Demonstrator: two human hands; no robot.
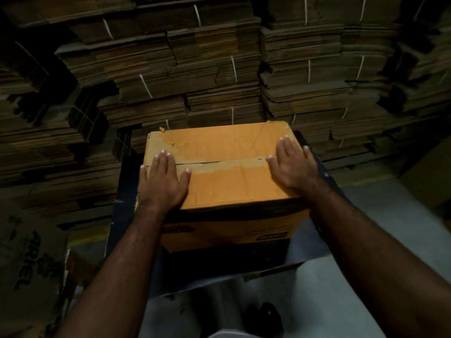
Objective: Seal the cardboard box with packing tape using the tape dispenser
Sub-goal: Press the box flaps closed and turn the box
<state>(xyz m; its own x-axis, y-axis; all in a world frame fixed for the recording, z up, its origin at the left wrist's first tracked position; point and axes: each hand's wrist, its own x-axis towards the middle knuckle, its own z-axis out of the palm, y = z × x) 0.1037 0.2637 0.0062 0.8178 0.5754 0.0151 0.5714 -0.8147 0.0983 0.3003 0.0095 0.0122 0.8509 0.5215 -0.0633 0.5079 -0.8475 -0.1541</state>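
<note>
A cardboard box [219,172] is set on a dark stand, w/ bundled flat cartons stacked behind. Its flaps are pressed shut by the left hand [164,181] & right hand [292,167], fingers flat, nothing grasped. The seam [219,162] looks untaped; no tape dispenser is seen, so it likely must be fetched next.

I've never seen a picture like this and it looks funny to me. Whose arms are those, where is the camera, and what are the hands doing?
The camera sits on a person's head and looks down, so you see their own two arms reaching forward. The left hand and the right hand lie flat, fingers straight, on top of an orange cardboard box. They press near the seam where its two top flaps meet. Neither hand holds anything. No tape dispenser shows in this picture. The box stands on a dark surface. Behind it are tall stacks of flattened cardboard, tied in bundles with white string.
</note>
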